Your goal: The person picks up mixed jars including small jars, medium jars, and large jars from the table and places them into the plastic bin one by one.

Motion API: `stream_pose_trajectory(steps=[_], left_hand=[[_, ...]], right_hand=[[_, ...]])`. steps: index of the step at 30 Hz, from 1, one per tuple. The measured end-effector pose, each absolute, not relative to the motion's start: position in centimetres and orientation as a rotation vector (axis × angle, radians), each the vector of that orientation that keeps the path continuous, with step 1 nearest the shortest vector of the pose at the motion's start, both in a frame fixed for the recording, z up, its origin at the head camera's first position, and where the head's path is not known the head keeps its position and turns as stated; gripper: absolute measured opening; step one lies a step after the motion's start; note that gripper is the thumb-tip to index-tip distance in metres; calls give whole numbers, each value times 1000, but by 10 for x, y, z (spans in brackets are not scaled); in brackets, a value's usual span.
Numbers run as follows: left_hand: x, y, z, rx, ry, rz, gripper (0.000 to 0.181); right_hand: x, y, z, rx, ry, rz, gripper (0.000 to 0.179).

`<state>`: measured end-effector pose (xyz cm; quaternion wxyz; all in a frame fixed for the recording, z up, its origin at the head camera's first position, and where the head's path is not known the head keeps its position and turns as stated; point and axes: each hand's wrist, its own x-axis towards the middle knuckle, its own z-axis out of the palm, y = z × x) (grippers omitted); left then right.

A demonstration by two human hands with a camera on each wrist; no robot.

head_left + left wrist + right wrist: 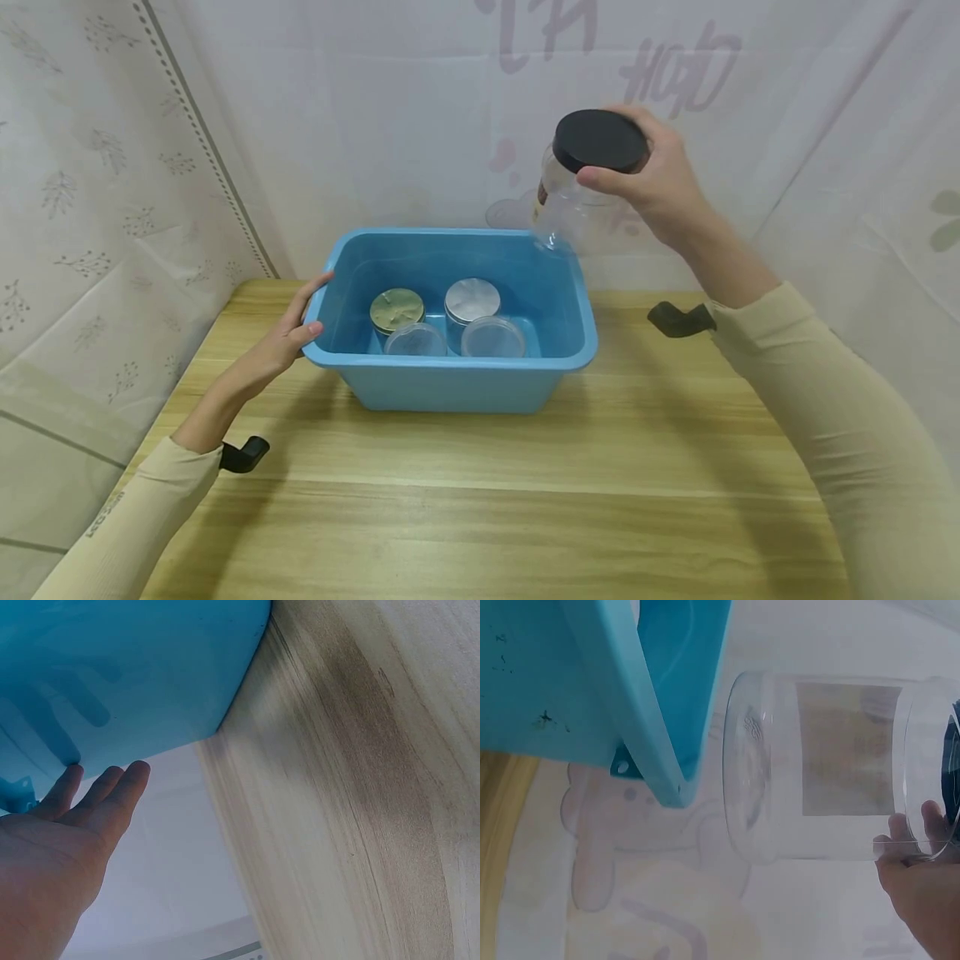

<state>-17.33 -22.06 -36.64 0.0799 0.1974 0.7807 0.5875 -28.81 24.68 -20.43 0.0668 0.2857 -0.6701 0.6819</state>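
A clear jar (573, 204) with a black lid (600, 140) hangs upright in the air by the bin's back right corner. My right hand (652, 171) grips it round the lid, thumb in front; in the right wrist view the fingertips wrap the jar's neck, and a label (849, 748) shows through. My left hand (283, 333) rests at the left rim of a blue bin (450, 387), thumb over the edge and fingers extended along the side. Inside the bin stand a gold-topped container (397, 308), a silver-topped one (472, 300) and two clear-topped ones (492, 337).
The bin stands on a wood-grain table (480, 500) near its back edge. Behind it hangs a pale curtain (375, 125) with printed letters, and a patterned cloth (97, 183) hangs at the left. Black camera mounts (243, 455) stick out from both wrists.
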Motion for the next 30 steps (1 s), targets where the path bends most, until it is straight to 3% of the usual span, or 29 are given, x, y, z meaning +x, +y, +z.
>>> stream_pose_trajectory(steps=[30], left_hand=[[-176,-223,-368,587,2331,1756,73]], right_hand=[[-283,197,-208,1017,-2258,2061,65]])
